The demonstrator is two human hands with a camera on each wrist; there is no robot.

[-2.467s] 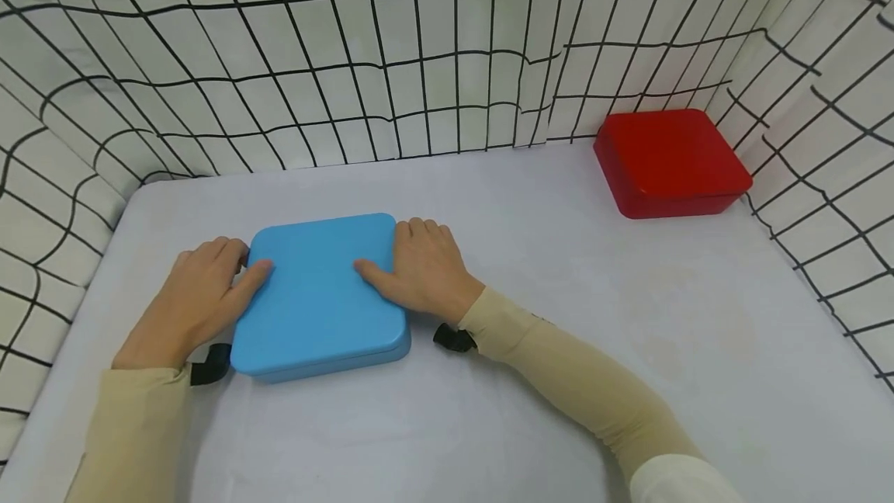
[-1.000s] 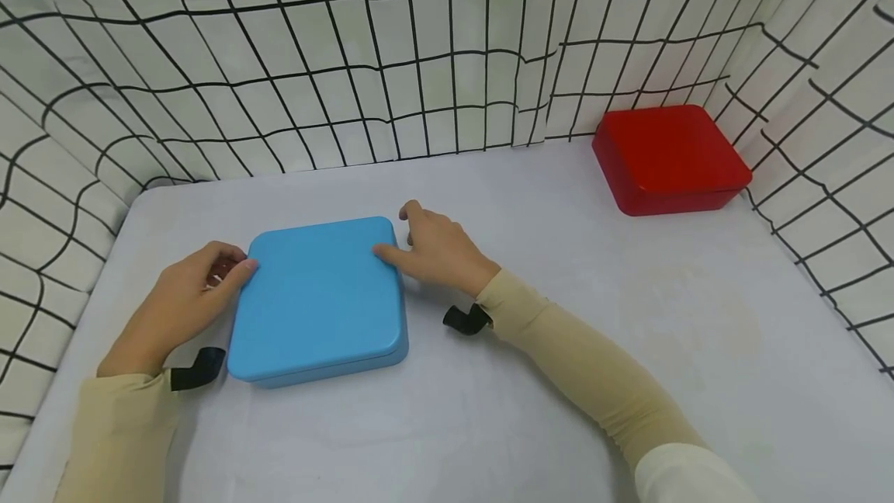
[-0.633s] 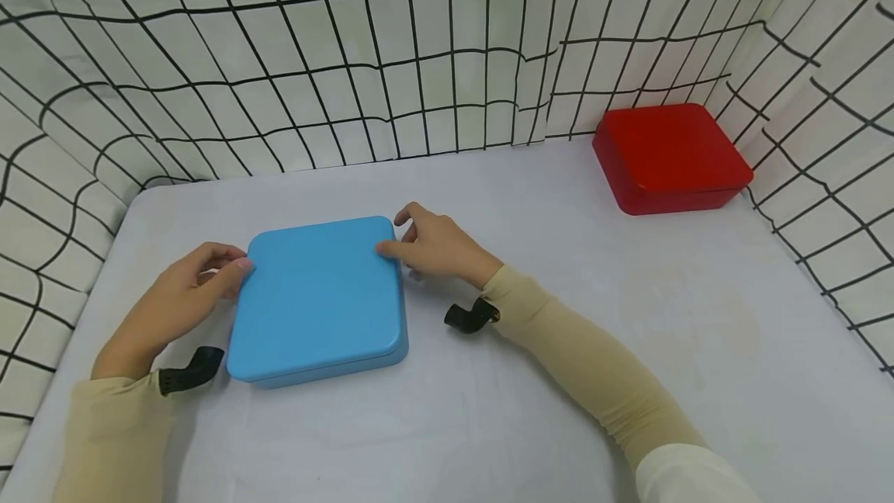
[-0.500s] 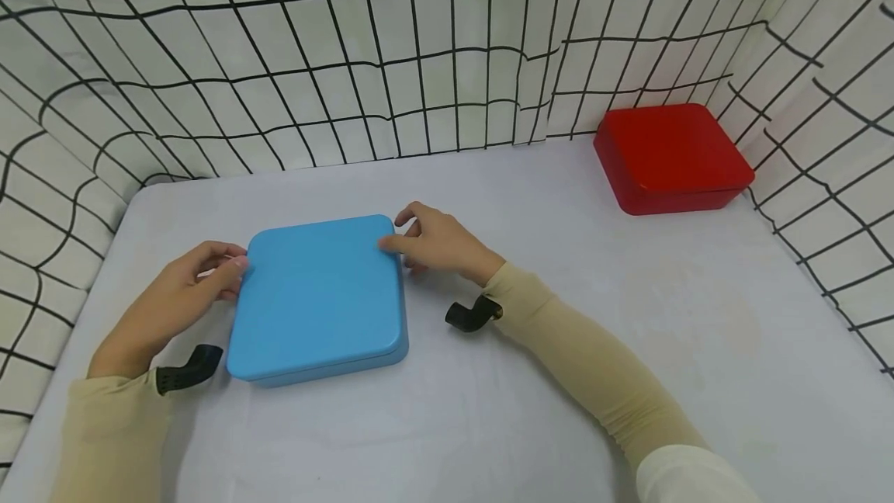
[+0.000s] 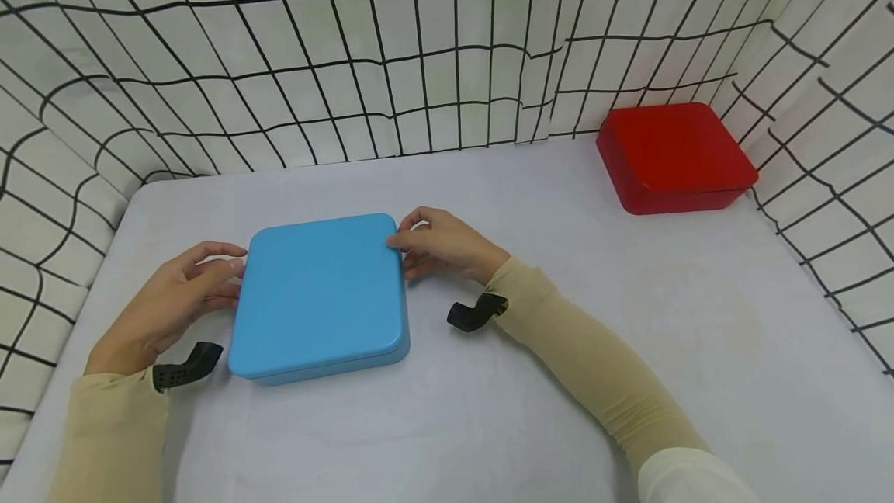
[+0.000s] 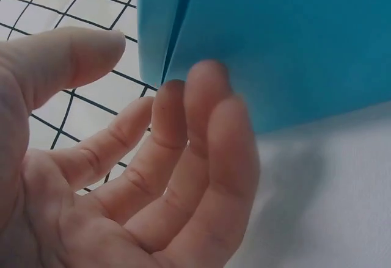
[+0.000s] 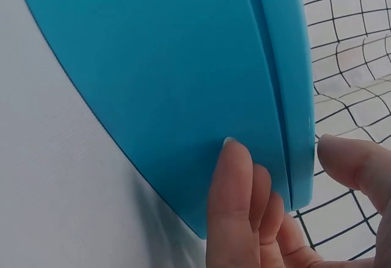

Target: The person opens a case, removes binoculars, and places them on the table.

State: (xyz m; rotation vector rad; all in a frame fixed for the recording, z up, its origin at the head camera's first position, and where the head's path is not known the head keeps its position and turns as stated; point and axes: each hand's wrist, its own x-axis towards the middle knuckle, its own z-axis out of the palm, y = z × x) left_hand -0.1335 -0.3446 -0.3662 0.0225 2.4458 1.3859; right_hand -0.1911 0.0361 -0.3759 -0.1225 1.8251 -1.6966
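Observation:
A flat blue box with a lid lies on the white table, left of the middle in the head view. Along its side runs the thin lid seam. At the box's left side my left hand has its fingers loosely bent close to the wall; whether they touch it I cannot tell. Its thumb stands apart from the lid. My right hand is by the far right corner, fingers along the side wall and thumb at the lid's edge. The box's contents are hidden.
A red box sits at the far right corner of the white table, close to the side wall. Black grid lines cover the pale walls behind and at both sides. Small black wrist mounts stick out below the hands.
Both thumbs, earlier lying on top of the lid, have drawn outward to its edges. The left thumb has come off. The blue box stays in place.

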